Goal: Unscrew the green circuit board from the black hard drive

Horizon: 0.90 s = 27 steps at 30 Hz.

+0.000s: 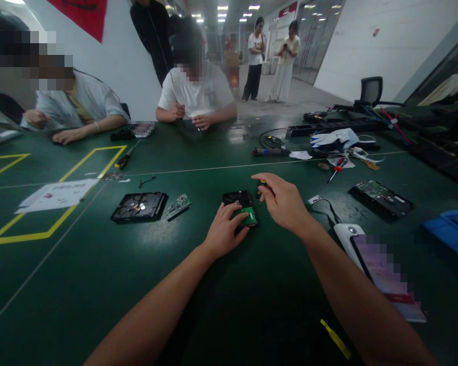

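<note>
A small black hard drive [237, 197] with a green circuit board [247, 217] lies on the green table in front of me. My left hand [224, 230] rests on its near edge, fingers curled against the board, holding it down. My right hand [281, 202] hovers just right of the drive, fingers closed round a small screwdriver [261, 187] with a yellow and black handle, its end over the drive's right side.
An opened hard drive [139, 206] and a loose circuit board [179, 205] lie to the left. Another drive [381, 197] sits at right, near a phone [381, 269] and a blue tray [452, 231]. Two people sit across the table; tools and cables clutter the far right.
</note>
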Available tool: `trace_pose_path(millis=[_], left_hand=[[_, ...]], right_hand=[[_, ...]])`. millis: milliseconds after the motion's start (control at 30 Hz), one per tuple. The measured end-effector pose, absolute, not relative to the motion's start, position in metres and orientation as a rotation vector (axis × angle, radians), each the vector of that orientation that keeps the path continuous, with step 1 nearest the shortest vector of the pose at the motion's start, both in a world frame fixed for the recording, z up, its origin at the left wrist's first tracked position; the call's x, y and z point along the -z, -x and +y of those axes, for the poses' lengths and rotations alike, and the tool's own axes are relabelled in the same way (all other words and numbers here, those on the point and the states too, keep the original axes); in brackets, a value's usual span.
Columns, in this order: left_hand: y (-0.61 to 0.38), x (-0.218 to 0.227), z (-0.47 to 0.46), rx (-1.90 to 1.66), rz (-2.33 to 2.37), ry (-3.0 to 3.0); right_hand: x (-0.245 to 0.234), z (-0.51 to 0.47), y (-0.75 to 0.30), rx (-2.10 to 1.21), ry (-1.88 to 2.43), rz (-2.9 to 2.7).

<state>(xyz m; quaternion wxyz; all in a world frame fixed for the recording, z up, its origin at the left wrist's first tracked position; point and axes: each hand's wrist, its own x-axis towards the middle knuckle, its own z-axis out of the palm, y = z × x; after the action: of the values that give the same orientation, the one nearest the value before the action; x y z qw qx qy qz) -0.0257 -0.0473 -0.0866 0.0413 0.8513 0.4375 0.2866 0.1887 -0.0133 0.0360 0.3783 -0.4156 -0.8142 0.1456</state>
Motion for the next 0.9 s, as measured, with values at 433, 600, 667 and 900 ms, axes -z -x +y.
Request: trace_pose_path(millis=[433,600,667,900], left_hand=[[0.0254,0.0833,-0.0486,-0.868,1.346,-2.611],[0.0255,0.0854,-0.0480,-0.888,1.340,-2.592],[0.0254,0.0862,-0.0475,-0.885,1.339,-2.591],[0.0250,0.0870,-0.0471,-0.890,1.348,-2.604]], right_hand=[[-0.0404,-0.0145,-0.1894,-0.295,1.030,-2.105],[-0.0393,-0.0154,-0.1886,-0.350,1.074,-2.091],[-0.0390,-0.0156,-0.1886,-0.338,1.094,-2.079],[-0.0405,-0.0147,-0.1888,-0.290,1.074,-2.085]])
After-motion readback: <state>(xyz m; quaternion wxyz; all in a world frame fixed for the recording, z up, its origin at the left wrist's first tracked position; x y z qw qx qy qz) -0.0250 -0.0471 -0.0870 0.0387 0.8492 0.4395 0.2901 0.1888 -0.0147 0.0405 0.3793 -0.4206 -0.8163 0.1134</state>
